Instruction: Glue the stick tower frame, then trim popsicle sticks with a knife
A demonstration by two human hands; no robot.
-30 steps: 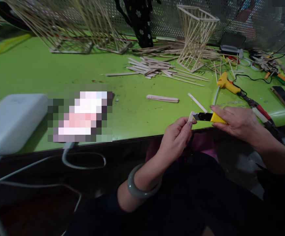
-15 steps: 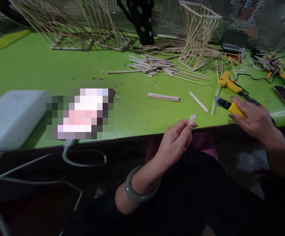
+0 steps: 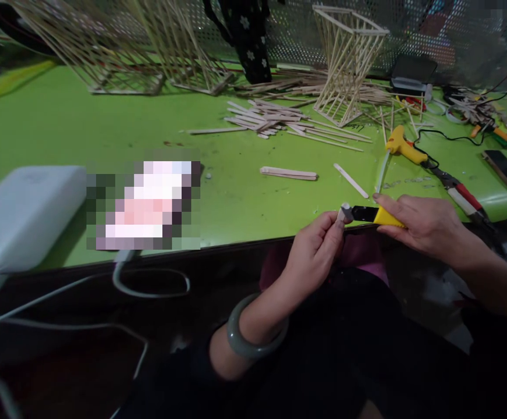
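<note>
Near the table's front edge, my left hand (image 3: pixel 316 247) pinches a wooden craft stick (image 3: pixel 344 208), whose rounded tip sticks up past the thumb. My right hand (image 3: pixel 425 224) is closed around the yellow and black handle of a utility knife (image 3: pixel 387 217). The knife's blade end lies at the stick's tip, close to my left thumb; whether it cuts in cannot be made out. Just beyond the hands lie a single craft stick (image 3: pixel 351 180) and a small stack of craft sticks (image 3: pixel 289 173).
A yellow glue gun (image 3: pixel 406 145) with a glue stick and red-handled pliers (image 3: pixel 461 196) lie to the right, near a phone (image 3: pixel 505 169). Behind are a craft stick pile (image 3: pixel 264 118) and a twisted stick frame (image 3: pixel 344 70). At left sits a white box-shaped device (image 3: pixel 28 215).
My right hand has moved left and down, bringing the utility knife from beside the glue stick to the tip of the craft stick. My left hand has stayed nearly still.
</note>
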